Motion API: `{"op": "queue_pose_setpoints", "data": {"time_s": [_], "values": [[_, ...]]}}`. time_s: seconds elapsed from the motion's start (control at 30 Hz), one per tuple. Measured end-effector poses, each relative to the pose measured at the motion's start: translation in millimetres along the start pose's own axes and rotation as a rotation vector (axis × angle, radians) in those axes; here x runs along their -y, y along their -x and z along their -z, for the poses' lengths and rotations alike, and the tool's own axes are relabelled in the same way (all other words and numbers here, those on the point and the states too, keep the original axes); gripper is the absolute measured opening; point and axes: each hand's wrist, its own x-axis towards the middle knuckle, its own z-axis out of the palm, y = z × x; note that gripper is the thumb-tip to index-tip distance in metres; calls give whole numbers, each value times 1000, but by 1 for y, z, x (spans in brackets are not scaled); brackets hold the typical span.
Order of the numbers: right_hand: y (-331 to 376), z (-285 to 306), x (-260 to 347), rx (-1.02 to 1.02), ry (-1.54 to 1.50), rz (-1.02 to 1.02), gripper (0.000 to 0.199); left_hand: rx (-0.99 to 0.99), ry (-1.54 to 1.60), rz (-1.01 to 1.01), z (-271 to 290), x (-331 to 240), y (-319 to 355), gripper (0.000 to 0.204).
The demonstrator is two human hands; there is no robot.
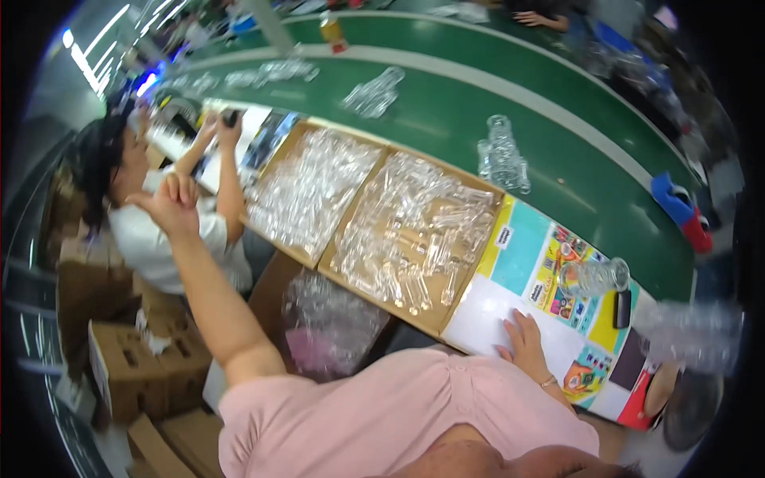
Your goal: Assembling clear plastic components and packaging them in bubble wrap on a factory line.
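My left hand (172,209) is raised at the end of a stretched arm, in front of a co-worker at the left. Its thumb points away from the loosely bent fingers, and nothing shows in it. My right hand (526,342) lies with spread fingers on the white part of a colourful printed sheet (519,239). Closest to that hand on the sheet are a clear ribbed plastic bottle (594,277) lying on its side and a black oblong object (622,309). Left of it, a cardboard tray (466,307) holds many small clear tube-like pieces (430,239).
A second tray of clear pieces (315,187) adjoins the first. Clear plastic parts (504,155) lie in clusters on the green bench (446,95). The co-worker (171,239) holds a small dark object. Cardboard boxes (131,366) and a clear plastic bag (331,319) are at lower left.
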Motion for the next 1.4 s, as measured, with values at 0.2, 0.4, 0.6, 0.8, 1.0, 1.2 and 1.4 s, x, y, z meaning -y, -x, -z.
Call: {"op": "queue_pose_setpoints", "data": {"time_s": [0.2, 0.4, 0.6, 0.8, 1.0, 1.2, 1.4], "values": [[75, 0, 8, -44, 348, -171, 60, 341, -1263, -579, -51, 156, 20, 50], [82, -21, 5, -152, 395, -137, 53, 861, -1337, -405, -91, 199, 124, 57], [81, -20, 9, -258, 482, -148, 43, 860, -1391, -493, -102, 199, 119, 45], [84, -13, 10, -328, 366, -161, 40, 943, -1528, -475, -98, 212, 118, 50], [126, 47, -24, -718, 465, -257, 54, 718, -1273, -592, -103, 167, 119, 49], [145, 116, -121, -806, 435, -652, 40, 599, -1141, -454, -81, 147, 157, 46], [95, 124, -174, -696, 346, -951, 43, 630, -1551, -367, -94, 184, 227, 49]]}}
